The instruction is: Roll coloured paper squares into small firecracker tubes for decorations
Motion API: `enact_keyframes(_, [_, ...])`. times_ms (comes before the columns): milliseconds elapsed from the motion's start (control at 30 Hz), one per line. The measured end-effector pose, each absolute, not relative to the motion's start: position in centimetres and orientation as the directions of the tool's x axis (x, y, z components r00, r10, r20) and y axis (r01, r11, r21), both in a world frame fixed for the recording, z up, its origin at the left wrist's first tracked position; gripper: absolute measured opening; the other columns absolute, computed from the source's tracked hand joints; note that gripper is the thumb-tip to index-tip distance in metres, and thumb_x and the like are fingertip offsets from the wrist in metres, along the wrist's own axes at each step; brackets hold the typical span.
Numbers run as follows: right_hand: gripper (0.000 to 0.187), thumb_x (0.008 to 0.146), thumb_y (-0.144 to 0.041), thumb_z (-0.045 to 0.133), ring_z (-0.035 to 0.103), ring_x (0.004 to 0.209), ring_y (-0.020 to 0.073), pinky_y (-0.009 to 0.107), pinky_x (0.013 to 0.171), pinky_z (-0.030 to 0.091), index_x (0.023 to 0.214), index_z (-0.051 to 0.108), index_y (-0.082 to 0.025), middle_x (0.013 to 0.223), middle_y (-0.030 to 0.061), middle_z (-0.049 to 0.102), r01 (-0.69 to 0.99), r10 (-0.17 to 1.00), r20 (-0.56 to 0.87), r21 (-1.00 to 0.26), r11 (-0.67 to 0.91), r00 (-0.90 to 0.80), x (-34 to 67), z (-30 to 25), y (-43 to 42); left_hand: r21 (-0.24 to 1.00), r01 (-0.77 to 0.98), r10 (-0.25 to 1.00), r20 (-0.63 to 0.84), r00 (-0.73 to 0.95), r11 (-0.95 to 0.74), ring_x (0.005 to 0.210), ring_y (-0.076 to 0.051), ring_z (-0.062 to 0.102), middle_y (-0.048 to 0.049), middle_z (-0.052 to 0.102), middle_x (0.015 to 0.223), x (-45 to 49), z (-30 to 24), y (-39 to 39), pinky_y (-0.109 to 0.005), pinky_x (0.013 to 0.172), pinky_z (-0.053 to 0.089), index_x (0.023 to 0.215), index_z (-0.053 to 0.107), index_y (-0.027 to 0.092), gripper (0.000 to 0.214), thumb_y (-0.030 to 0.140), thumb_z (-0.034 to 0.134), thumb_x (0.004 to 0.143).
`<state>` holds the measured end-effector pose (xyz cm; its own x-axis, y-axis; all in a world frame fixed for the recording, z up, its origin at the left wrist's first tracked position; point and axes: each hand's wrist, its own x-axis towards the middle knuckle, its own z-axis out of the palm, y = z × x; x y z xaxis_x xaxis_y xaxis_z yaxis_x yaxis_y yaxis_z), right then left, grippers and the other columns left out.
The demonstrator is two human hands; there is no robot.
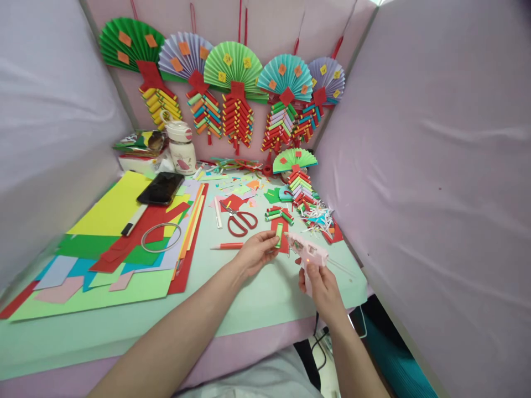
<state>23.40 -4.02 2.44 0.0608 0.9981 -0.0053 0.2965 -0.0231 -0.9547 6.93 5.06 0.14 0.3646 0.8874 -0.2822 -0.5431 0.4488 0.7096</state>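
Note:
In my left hand (259,253) a small light green paper roll (279,235) is pinched upright between the fingers. My right hand (321,287) grips a pink glue gun (307,251) by its handle; a small orange light glows on it and a clear glue stick juts from its back. The nozzle points at the green roll, close to it; I cannot tell whether they touch. Just beyond lies a red paper strip (284,243), partly hidden by the roll, with several green and red paper rolls (279,214) at its far end.
Red-handled scissors (238,219), a white pen (218,213) and a red pencil-like tool (227,246) lie left of my hands. Coloured paper sheets (124,298), a phone (161,188) and a metal ring (161,237) are further left. A bottle (181,146) stands behind. Pleated fans (233,63) hang at the back.

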Motion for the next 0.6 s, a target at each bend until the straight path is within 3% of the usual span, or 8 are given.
enact_keyframes(233, [0.049,0.088,-0.058,0.040,0.050,0.053,0.0120,0.024,0.052,0.039,0.100,0.059,-0.014,0.065,0.0004,0.055,0.269,0.998,-0.005,-0.963,-0.021,0.061,23.43,2.09,-3.97,0.734,-0.564,0.914,-0.199,0.354,0.378,0.061,-0.004,0.054,-0.0042,0.064,0.091,6.87,0.11,5.30,-0.014,0.046,0.034,0.101,0.066,0.015,0.040,0.023,0.080,0.064])
enact_keyframes(367, [0.048,0.088,-0.057,0.041,0.050,0.052,0.0117,0.024,0.052,0.040,0.101,0.059,-0.014,0.065,0.0005,0.056,0.256,0.998,0.004,-0.967,-0.014,0.068,23.54,2.03,-3.96,0.709,-0.602,0.912,-0.146,0.384,0.367,0.051,-0.001,0.044,0.0014,0.059,0.076,6.73,0.43,5.32,-0.013,0.041,0.027,0.090,0.065,0.015,0.027,0.021,0.077,0.066])
enact_keyframes(467, [0.048,0.088,-0.057,0.041,0.050,0.052,0.0117,0.024,0.052,0.040,0.101,0.058,-0.014,0.064,0.0003,0.056,0.235,0.997,-0.001,-0.972,-0.019,0.074,23.61,2.09,-3.97,0.713,-0.603,0.920,-0.157,0.359,0.357,0.051,-0.002,0.048,0.0035,0.056,0.065,6.71,0.61,5.27,-0.013,0.043,0.033,0.076,0.059,0.014,0.017,0.014,0.073,0.066])
enact_keyframes(600, [0.048,0.088,-0.057,0.041,0.050,0.052,0.0117,0.024,0.052,0.039,0.102,0.057,-0.015,0.064,0.0001,0.056,0.233,0.997,-0.010,-0.972,-0.026,0.071,23.69,2.13,-4.00,0.701,-0.621,0.933,-0.204,0.296,0.350,0.065,-0.008,0.061,-0.0030,0.066,0.073,6.84,0.70,5.24,-0.016,0.061,0.049,0.079,0.058,0.013,0.016,0.005,0.066,0.068])
